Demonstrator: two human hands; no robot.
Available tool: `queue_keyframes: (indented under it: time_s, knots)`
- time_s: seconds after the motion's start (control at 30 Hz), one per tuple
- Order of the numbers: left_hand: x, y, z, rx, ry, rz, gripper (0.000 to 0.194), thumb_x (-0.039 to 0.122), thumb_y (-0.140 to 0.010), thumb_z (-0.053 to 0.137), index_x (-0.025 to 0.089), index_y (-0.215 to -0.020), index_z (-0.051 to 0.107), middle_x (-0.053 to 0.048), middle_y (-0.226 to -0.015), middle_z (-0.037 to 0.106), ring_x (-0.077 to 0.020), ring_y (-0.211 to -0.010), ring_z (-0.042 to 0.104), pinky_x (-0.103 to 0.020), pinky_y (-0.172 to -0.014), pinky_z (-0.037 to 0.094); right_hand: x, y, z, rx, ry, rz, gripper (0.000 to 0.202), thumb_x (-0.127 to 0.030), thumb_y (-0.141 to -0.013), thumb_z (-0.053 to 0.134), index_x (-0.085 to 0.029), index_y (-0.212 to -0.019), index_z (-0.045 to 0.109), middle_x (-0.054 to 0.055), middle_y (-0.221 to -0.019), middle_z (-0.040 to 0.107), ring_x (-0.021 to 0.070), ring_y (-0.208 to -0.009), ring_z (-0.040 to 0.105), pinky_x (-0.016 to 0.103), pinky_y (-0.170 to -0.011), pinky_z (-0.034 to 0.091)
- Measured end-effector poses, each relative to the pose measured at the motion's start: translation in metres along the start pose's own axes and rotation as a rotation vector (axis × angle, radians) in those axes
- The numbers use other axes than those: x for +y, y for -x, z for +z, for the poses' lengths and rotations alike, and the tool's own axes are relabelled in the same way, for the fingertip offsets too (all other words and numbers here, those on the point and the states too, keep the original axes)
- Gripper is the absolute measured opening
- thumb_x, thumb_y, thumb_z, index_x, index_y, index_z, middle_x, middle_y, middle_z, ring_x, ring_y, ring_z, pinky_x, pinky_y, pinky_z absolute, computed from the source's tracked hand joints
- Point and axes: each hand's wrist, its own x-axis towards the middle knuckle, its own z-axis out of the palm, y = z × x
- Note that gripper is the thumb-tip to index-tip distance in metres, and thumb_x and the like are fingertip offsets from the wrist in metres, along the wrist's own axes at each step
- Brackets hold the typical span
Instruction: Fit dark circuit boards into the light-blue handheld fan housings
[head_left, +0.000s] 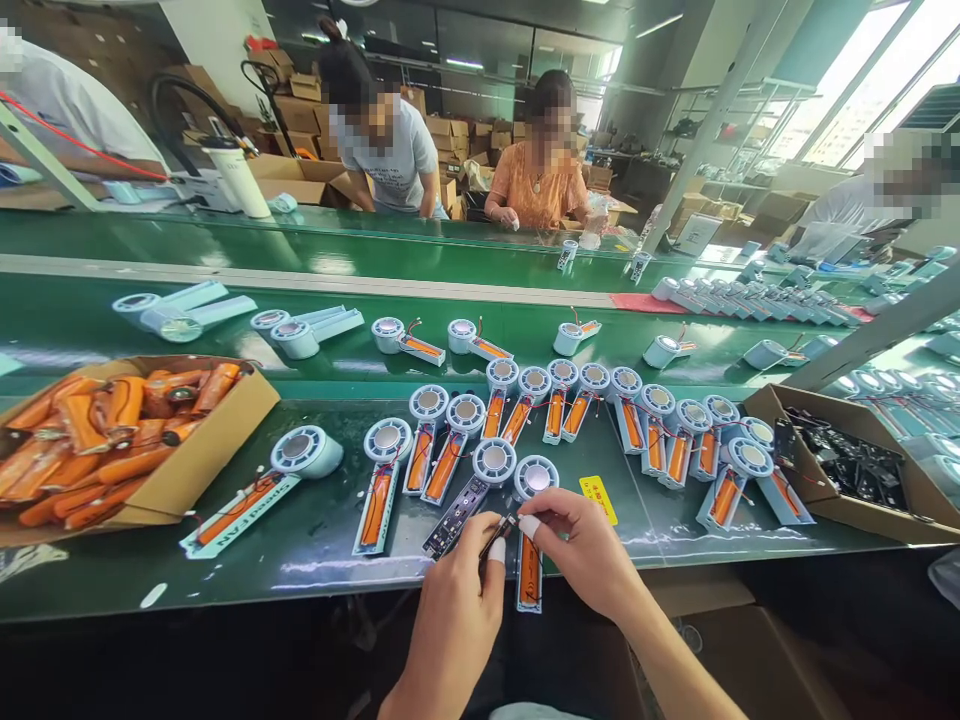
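Note:
My left hand (459, 605) pinches a small dark circuit board (498, 537) between thumb and fingers. Close against the board's upper end, my right hand (581, 548) has its thumb and forefinger pressed together; whatever they grip is too small to make out. Beneath the hands lies a light-blue handheld fan body (537, 478), its handle with an orange wrapped battery (529, 575) pointing toward me. Just left of it, another fan body (494, 461) has a dark circuit board (456, 520) over its handle.
Several fan bodies (657, 400) with orange batteries spread across the green bench. A cardboard box (217, 440) of orange battery packs stands left, a box (772, 400) of dark circuit boards right. A yellow label (598, 500) lies nearby. Beyond the conveyor (420, 375), several people work.

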Motion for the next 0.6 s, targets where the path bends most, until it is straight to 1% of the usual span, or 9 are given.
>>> queue_keyframes:
  time_s: [0.1,0.2,0.3,0.4,0.5,0.6]
  knots:
    - [0.002,0.001,0.002,0.04,0.009,0.013,0.028,0.018,-0.091,0.039,0.024,-0.111,0.059,-0.006,-0.101,0.08,-0.0242,-0.09,0.078,-0.035,-0.072,0.062,-0.008,0.0,-0.002,0.005,0.174,-0.092,0.015,-0.013,-0.086,0.057,-0.02,-0.085,0.07,0.002,-0.086,0.069,0.014,-0.07,0.059,0.024,-0.066,0.046]
    - [0.002,0.003,0.005,0.079,-0.008,0.044,0.028,0.018,-0.092,0.041,0.023,-0.111,0.061,-0.006,-0.1,0.08,-0.0234,-0.086,0.079,-0.032,-0.067,0.063,-0.013,0.002,-0.002,-0.003,0.361,-0.193,0.021,-0.005,-0.084,0.054,-0.02,-0.088,0.068,0.003,-0.091,0.068,0.0141,-0.07,0.059,0.024,-0.064,0.044]
    - [0.002,0.004,0.006,0.135,-0.073,0.129,0.028,0.018,-0.094,0.042,0.021,-0.112,0.064,-0.007,-0.102,0.081,-0.0234,-0.087,0.079,-0.031,-0.069,0.064,-0.012,0.005,0.001,0.011,0.525,-0.229,0.021,-0.005,-0.085,0.052,-0.02,-0.092,0.066,0.004,-0.095,0.067,0.0166,-0.075,0.062,0.025,-0.064,0.041]
    - [0.001,0.005,0.006,0.188,-0.162,0.243,0.031,0.015,-0.095,0.041,0.017,-0.115,0.065,-0.009,-0.104,0.08,-0.023,-0.088,0.079,-0.03,-0.074,0.064,-0.011,0.005,0.001,0.013,0.555,-0.206,0.018,-0.007,-0.086,0.053,-0.02,-0.091,0.064,0.004,-0.093,0.067,0.0165,-0.074,0.062,0.025,-0.064,0.041]
    - [0.001,0.008,0.008,0.203,-0.235,0.337,0.035,0.01,-0.094,0.04,0.013,-0.119,0.064,-0.01,-0.106,0.08,-0.0222,-0.09,0.078,-0.029,-0.075,0.064,-0.011,0.006,0.002,0.01,0.584,-0.202,0.017,-0.007,-0.085,0.054,-0.02,-0.088,0.063,0.003,-0.09,0.066,0.016,-0.072,0.061,0.024,-0.062,0.039]
    - [0.003,0.013,0.013,0.248,-0.318,0.379,0.036,0.009,-0.095,0.039,0.01,-0.122,0.062,-0.014,-0.108,0.079,-0.0238,-0.093,0.078,-0.03,-0.076,0.064,-0.012,0.008,0.008,0.081,0.666,-0.227,0.015,-0.008,-0.086,0.053,-0.021,-0.085,0.061,0.003,-0.087,0.065,0.017,-0.071,0.061,0.025,-0.059,0.037]
